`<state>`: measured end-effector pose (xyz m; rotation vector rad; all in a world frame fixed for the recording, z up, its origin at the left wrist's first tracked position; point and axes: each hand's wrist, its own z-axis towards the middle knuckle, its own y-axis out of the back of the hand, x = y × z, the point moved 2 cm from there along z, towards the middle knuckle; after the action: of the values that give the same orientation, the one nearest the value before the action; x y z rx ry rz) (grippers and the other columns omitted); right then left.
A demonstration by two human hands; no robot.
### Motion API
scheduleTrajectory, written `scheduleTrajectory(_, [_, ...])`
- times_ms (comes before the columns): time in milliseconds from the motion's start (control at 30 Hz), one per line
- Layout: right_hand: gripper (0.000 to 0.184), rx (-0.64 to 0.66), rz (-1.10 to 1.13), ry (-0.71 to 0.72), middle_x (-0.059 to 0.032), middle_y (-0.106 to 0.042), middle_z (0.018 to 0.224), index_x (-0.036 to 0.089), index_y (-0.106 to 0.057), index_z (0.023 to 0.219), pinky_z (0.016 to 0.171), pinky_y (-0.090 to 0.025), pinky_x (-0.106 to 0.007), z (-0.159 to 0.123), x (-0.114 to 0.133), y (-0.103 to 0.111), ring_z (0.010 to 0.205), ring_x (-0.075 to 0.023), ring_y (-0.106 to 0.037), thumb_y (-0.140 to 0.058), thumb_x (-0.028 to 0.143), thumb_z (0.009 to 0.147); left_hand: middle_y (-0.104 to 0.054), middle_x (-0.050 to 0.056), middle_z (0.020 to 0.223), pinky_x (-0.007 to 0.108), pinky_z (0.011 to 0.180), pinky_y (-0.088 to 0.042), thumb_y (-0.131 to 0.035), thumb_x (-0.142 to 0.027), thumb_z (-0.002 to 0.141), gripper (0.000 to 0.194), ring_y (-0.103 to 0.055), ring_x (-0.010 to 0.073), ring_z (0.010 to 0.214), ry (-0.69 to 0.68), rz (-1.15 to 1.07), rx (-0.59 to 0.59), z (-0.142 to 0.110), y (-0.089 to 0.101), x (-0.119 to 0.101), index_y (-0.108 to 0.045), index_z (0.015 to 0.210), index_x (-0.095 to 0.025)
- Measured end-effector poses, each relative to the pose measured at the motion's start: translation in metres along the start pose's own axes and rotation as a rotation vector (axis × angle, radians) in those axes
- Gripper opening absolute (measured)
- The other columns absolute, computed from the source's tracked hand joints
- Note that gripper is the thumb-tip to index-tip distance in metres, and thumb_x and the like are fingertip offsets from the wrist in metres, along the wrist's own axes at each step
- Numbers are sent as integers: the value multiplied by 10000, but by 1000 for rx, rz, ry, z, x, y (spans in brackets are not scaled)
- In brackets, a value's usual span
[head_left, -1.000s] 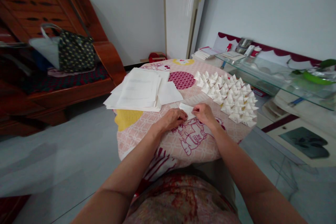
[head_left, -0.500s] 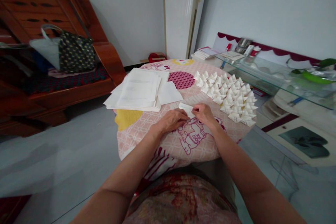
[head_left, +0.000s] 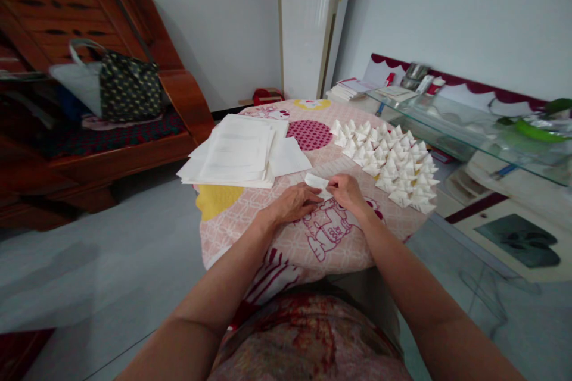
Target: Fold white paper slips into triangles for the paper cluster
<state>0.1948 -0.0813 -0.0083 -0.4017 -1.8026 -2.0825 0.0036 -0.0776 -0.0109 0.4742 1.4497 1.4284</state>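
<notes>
Both my hands rest on a round table covered with a pink patterned cloth (head_left: 250, 220). My left hand (head_left: 292, 202) and my right hand (head_left: 348, 190) meet over a small white folded paper piece (head_left: 316, 181), fingers curled and pinching it from either side. The piece lies against the cloth, its far end sticking out beyond my fingertips. Right of my hands lie several rows of folded white paper triangles (head_left: 393, 164). A stack of white paper sheets (head_left: 241, 152) sits to the upper left.
A dark wooden bench (head_left: 89, 149) with a spotted bag (head_left: 127, 86) stands at left. A tall white standing unit (head_left: 306, 24) is behind the table. A glass shelf (head_left: 469, 125) with assorted items runs along the right, close to the table's edge.
My hands have stayed in place on the paper piece; the fingers shifted only slightly along it.
</notes>
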Motion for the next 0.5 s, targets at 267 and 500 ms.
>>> scheduleTrajectory(267, [156,-10,-25,5,-104,-772,828,141,-800,799,711,-431,-274,0,3,0,770,-198,-661,-651,161,841,-712,108,1304,392,1057,-500,-593,-156,926,278,-655,264,1194,-21,24,-8,1,0,-5,-757,1147,-197])
scheduleTrajectory(500, [153,-19,-13,-26,-100,-773,824,139,-800,804,705,-433,-272,0,2,-1,768,-196,-667,-652,159,833,-730,107,1239,395,1038,-507,-594,-128,906,300,-657,263,1153,-19,2,-37,1,-2,-5,-729,1169,-181])
